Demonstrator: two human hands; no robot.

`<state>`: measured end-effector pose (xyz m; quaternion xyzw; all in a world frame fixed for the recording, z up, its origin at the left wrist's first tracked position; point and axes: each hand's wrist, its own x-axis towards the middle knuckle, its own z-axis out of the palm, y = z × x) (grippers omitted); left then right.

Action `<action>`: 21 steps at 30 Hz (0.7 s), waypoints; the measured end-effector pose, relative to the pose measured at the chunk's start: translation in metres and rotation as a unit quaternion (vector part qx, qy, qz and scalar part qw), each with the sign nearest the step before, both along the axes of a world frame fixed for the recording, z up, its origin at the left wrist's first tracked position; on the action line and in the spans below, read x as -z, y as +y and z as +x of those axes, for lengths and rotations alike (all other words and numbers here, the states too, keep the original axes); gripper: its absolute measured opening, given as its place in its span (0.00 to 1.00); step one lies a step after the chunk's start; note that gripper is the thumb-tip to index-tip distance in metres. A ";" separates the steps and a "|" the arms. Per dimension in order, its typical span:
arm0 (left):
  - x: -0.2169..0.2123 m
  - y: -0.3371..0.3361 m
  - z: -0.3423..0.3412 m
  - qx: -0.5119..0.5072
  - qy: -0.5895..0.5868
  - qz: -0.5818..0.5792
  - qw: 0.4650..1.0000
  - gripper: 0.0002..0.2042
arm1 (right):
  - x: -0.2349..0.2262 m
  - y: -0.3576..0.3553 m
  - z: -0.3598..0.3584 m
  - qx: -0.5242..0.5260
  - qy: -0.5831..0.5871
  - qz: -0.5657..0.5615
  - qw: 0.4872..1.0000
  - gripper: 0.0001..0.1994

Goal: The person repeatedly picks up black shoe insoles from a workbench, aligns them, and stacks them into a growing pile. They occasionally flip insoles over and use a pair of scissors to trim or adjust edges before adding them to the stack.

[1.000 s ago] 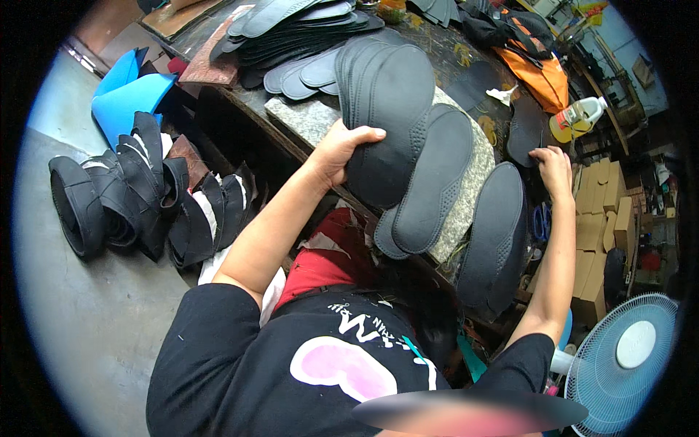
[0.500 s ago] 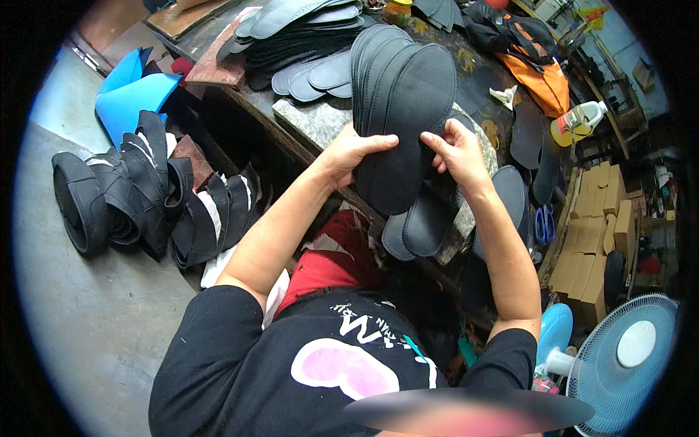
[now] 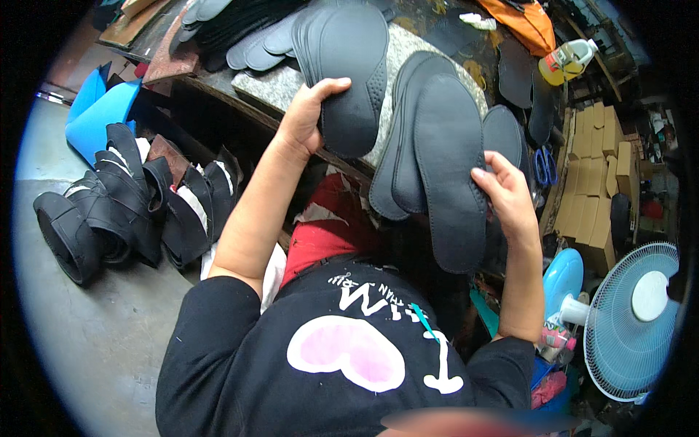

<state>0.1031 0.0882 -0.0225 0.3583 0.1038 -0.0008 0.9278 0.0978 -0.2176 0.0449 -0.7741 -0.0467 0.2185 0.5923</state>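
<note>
My left hand point(image 3: 309, 116) grips a fanned stack of black insoles point(image 3: 349, 73), its thumb on the top one and its fingers hidden underneath. In my right hand point(image 3: 507, 193), a single black insole point(image 3: 451, 175) with stitching along its edge is pinched at its right side. Partly hidden behind it, more black insoles point(image 3: 409, 146) lie over the front edge of a speckled stone slab point(image 3: 269, 91). Another dark insole point(image 3: 502, 127) shows just beyond my right fingers.
Piled insoles point(image 3: 255, 47) lie on the far left of the bench. Blue-handled scissors point(image 3: 545, 166) and a bottle of yellow liquid point(image 3: 568, 62) are at the right, near cardboard boxes point(image 3: 590, 182) and a fan point(image 3: 630, 320). Rolled black strips point(image 3: 109, 211) stand at the left.
My hands have moved apart. The right has drawn one insole away from the stack, right and downward; the left still holds the stack, now further left. The view has shifted.
</note>
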 end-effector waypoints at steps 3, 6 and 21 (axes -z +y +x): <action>0.003 -0.001 0.002 0.010 -0.040 0.046 0.998 0.14 | 0.002 -0.027 -0.020 0.002 0.012 -0.099 0.995 0.15; 0.004 -0.002 0.003 0.002 -0.028 0.082 0.996 0.14 | 0.010 -0.034 -0.025 0.019 0.023 -0.114 0.993 0.16; 0.003 0.000 0.006 0.014 0.001 0.066 0.998 0.14 | 0.019 -0.031 -0.026 0.034 0.023 -0.128 0.991 0.20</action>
